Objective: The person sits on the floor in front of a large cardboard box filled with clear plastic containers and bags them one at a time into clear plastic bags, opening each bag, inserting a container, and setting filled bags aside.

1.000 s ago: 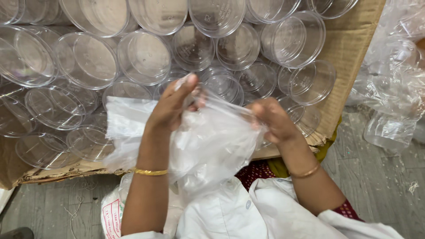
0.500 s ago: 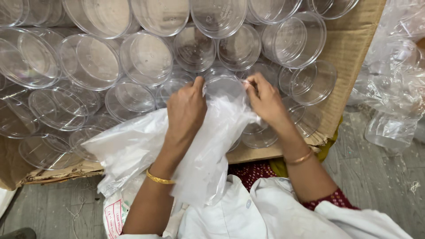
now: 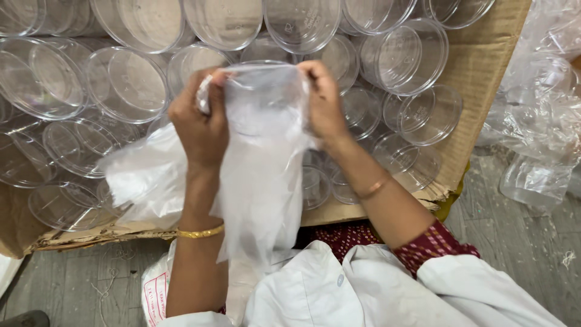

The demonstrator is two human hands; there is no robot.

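My left hand point(image 3: 203, 124) and my right hand point(image 3: 324, 103) each pinch one side of the top edge of a thin clear plastic bag point(image 3: 263, 175), stretching its mouth between them. The bag hangs down toward my lap. Both hands hover over a brown cardboard box point(image 3: 484, 79) packed with several clear round plastic containers point(image 3: 130, 79) lying on their sides. A loose fold of the same kind of plastic point(image 3: 142, 178) bunches out left of my left wrist. A gold bangle sits on each wrist.
Crumpled clear plastic sheeting point(image 3: 538, 121) lies on the grey floor to the right of the box. White cloth point(image 3: 357, 290) covers my lap below the bag. A printed white sack point(image 3: 156, 287) lies by my left forearm.
Both hands have risen farther over the containers and spread apart, pulling the bag's top edge taut and open. Earlier they were close together, bunching the bag low over the box.
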